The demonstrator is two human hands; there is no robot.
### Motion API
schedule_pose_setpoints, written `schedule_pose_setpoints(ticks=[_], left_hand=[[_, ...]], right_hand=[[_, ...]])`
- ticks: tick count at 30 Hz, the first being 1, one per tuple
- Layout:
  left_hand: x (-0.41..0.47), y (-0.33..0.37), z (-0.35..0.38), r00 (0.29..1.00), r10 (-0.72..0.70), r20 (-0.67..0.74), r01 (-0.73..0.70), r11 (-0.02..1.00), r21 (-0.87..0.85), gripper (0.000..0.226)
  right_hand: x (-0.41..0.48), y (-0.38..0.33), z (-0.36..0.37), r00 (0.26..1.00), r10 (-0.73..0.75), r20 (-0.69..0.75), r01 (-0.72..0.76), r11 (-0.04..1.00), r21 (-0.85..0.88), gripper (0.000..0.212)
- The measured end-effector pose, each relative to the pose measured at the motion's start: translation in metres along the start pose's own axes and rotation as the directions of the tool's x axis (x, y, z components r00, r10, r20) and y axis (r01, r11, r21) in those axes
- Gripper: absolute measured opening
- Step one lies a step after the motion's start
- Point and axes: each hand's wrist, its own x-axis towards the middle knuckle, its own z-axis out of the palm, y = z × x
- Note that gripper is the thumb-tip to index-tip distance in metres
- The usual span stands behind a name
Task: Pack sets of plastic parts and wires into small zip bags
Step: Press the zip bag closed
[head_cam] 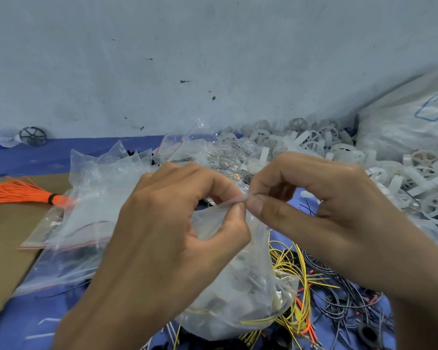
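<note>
Over blue table [48,157] strewn with yellow wires [286,263] and white plastic wheels [339,147], from the head view: pinched at its mouth by thumb and forefinger of left hand [167,236] and right hand [326,203] alike, part-filled clear bag [238,286], probably light, limp and slippery, best taken by that rim.

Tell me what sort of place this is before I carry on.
Probably a small parts-packing workshop: a table against a plain wall. A heap of white plastic wheels, loose wires and piled clear zip bags cover it. The left hand and right hand pinch a small bag.
</note>
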Motion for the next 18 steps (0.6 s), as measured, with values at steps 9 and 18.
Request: schedule_pose_setpoints(ticks=[9,18], left_hand=[[0.002,-0.014,0.004,0.999,-0.041,-0.018,0.041,0.999,0.006,0.019],[0.005,-0.03,0.005,0.999,-0.043,-0.033,0.045,0.998,0.034,0.019]], right_hand=[[-0.002,0.015,-0.011,0.998,0.024,-0.051,-0.021,0.999,0.047,0.009],[-0.006,0.033,-0.021,0.984,0.121,-0.13,-0.115,0.992,0.056,0.006]])
